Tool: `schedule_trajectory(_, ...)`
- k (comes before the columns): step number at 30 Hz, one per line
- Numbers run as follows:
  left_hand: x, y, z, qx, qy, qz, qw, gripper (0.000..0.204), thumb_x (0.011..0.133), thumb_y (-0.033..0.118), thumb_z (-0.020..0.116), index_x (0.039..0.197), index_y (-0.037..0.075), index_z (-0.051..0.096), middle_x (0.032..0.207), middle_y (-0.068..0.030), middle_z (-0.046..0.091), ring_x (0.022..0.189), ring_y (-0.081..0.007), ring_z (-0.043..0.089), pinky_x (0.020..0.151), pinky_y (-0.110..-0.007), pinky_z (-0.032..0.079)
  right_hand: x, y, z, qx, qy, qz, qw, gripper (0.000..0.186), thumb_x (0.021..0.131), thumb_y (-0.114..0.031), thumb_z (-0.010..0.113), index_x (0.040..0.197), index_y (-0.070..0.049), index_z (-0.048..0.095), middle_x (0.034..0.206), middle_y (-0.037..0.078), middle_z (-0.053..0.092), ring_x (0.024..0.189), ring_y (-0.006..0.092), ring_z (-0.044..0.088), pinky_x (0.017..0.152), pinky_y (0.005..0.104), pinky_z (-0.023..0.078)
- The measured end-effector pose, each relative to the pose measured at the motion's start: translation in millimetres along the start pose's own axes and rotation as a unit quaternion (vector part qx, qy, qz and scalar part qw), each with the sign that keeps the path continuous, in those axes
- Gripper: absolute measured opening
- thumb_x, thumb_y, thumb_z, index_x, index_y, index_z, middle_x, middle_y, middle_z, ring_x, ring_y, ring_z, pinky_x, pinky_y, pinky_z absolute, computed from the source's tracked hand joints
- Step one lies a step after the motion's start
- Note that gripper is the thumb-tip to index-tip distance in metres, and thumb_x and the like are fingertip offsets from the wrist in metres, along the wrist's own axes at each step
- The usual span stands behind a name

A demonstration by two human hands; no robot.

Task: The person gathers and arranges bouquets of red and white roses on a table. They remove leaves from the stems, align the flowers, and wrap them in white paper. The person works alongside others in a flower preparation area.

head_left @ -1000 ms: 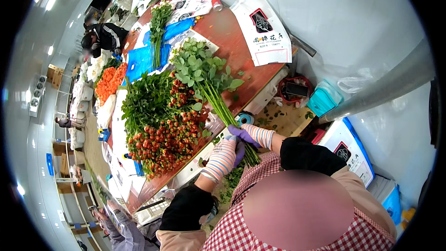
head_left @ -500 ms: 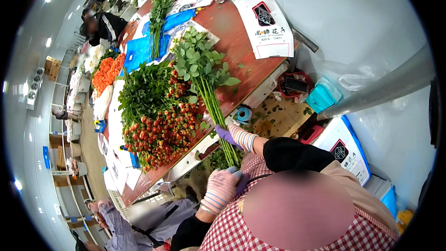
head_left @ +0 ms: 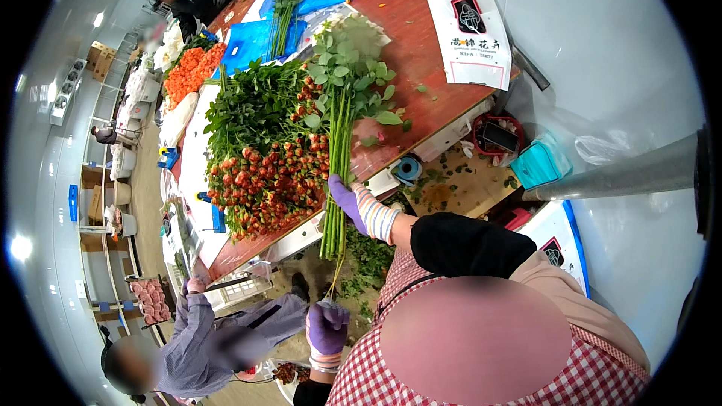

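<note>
Stems (head_left: 335, 180) gripped low in closed right hand (head_left: 344, 199), leafy tops over red table (head_left: 429, 53), cut ends overhanging its edge. Left hand (head_left: 326, 327) fisted below, pinching something thin. Risk: bundle slipping floorward or snagging piled roses (head_left: 271, 173). Open room rightward only.

We grip a bundle of long green stems (head_left: 336, 180) with our right hand (head_left: 344, 199), purple-gloved fingers (head_left: 336, 189) wrapped around it above the cut ends, which hang past the table edge (head_left: 421, 149). Beyond our fingertips the leafy tops spread over the red table. Just left of those fingers lies a heap of red rosebuds (head_left: 263, 180). Our left hand (head_left: 326, 328), also gloved, closes below the stem ends, pinching a thin strand. A blue tape roll (head_left: 408, 168) sits right of our right-hand fingers.
</note>
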State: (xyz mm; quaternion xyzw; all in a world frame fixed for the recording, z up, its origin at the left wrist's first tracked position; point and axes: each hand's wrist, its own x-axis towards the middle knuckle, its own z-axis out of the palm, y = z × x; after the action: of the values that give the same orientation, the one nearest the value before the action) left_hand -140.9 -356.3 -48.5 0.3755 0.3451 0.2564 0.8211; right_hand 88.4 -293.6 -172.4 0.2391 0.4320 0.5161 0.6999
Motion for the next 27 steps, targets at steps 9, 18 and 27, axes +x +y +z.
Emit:
schedule_trajectory(9,34,-18,65,0.322,-0.084,-0.066,0.941,0.03,0.095,0.025,0.045,0.08,0.002,0.057,0.073,-0.003,0.055,0.063,-0.0111,0.05,0.058,-0.024,0.04,-27,26,24,-0.646,0.074,-0.057,0.758,0.042,0.091,-0.041,0.049,0.117,-0.008,0.044,0.1,0.007,0.058,0.086,0.0169,0.057,0.078,0.0321,0.047)
schedule_trajectory(18,17,45,35,0.489,-0.161,0.0,0.857,0.009,0.082,0.002,0.055,0.078,0.003,0.063,0.068,-0.0075,0.059,0.058,-0.0157,0.056,0.054,-0.028,0.042,-30,27,18,0.424,0.006,0.097,0.9,0.045,0.09,-0.018,0.044,0.132,-0.001,0.04,0.12,0.014,0.049,0.11,0.0236,0.048,0.097,0.033,0.037)
schedule_trajectory(27,-17,51,26,0.602,-0.083,0.119,0.785,0.007,0.072,0.002,0.066,0.077,0.004,0.062,0.067,-0.0076,0.059,0.057,-0.0206,0.056,0.052,-0.03,0.042,-2,35,12,0.34,0.042,-0.047,0.938,0.051,0.088,-0.02,0.047,0.134,-0.001,0.038,0.127,0.016,0.047,0.117,0.0278,0.046,0.1,0.0384,0.036)
